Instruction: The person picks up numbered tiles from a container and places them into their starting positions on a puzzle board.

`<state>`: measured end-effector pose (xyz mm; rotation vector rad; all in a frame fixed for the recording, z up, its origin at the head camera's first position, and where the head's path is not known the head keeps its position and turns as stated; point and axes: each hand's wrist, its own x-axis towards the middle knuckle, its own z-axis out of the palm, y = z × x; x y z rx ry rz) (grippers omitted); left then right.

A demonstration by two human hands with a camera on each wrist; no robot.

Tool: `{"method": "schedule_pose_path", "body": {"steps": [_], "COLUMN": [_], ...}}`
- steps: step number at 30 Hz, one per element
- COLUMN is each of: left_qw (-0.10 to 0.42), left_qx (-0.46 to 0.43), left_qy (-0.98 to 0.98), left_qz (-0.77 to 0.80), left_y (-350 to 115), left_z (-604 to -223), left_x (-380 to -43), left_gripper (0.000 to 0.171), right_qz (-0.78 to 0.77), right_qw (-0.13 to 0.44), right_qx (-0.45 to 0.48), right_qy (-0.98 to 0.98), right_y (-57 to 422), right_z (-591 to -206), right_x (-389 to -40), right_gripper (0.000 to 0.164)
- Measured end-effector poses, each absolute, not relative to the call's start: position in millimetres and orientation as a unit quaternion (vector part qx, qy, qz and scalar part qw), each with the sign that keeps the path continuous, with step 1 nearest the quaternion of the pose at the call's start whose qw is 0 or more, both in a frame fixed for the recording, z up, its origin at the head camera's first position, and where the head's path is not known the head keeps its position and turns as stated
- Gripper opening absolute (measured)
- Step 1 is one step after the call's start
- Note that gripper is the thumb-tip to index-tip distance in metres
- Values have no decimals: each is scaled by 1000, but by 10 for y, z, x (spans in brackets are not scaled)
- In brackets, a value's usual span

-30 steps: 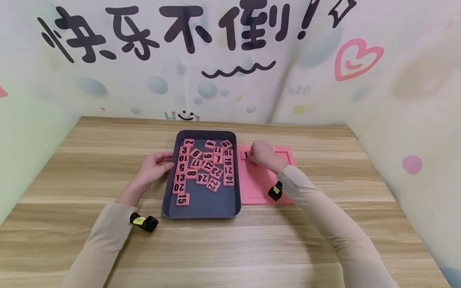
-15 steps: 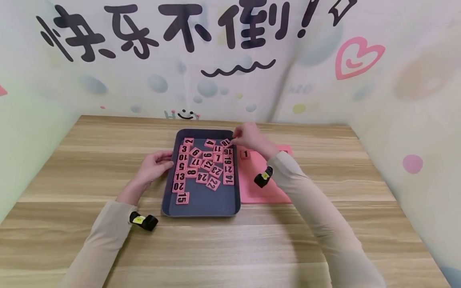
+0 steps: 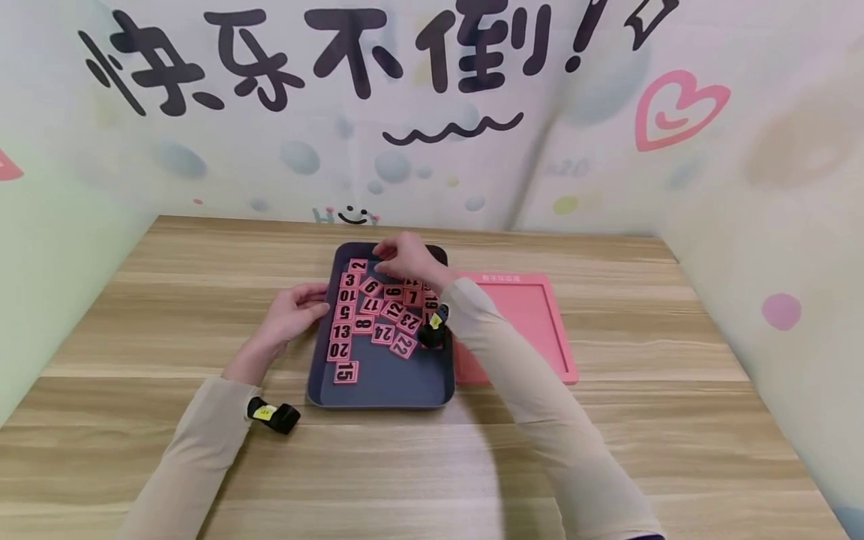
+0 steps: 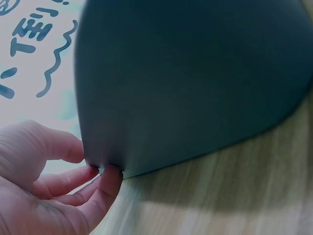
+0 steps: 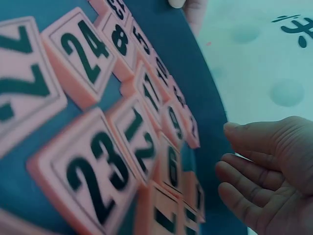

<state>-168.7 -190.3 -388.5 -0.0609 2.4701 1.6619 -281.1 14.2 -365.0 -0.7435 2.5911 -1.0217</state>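
Note:
My left hand (image 3: 290, 315) touches the outer left side of a dark grey tray (image 3: 391, 386); in the left wrist view its fingertips and thumb (image 4: 73, 149) meet the tray's outer wall. Several pink number tiles (image 3: 393, 310) lie in the tray at different angles. Over the tray's far end hovers my right hand (image 3: 408, 259), with loosely bent fingers and nothing between them in the right wrist view. It hides some tiles at the far right. Below it are tile 2 (image 3: 358, 265) and tile 23 (image 5: 95, 171).
A pink framed board (image 3: 533, 311) lies against the tray's right side, partly covered by my right sleeve (image 3: 526, 382). Both stand on a wooden table (image 3: 378, 472). A printed wall sheet (image 3: 574, 150) rises behind the table's far edge.
My right hand has left tile 1 on the pink board and moved left, past the tray's far right corner, to above its far end. The left hand stays at the tray's side.

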Motion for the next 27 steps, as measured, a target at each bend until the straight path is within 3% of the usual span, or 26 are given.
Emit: {"method": "schedule_pose_path", "body": {"steps": [7, 17, 27], "left_qw": [84, 85, 83], "left_qx": [-18, -16, -14], "left_qy": [821, 819, 819], "left_qz": [564, 567, 568], "left_y": [-1882, -1882, -1892], "left_z": [-3864, -3860, -3868], "left_x": [-1675, -1671, -1669], "left_gripper": [45, 44, 44], "right_qz": [-358, -310, -257], "right_qw": [130, 90, 100], "right_qx": [-251, -247, -224], "right_qy": [890, 914, 935], "right_y": [-3, -170, -271], "right_z": [-3792, -3919, -3884], "right_x": [-2828, -2839, -2782], "right_gripper": [34, 31, 33]}}
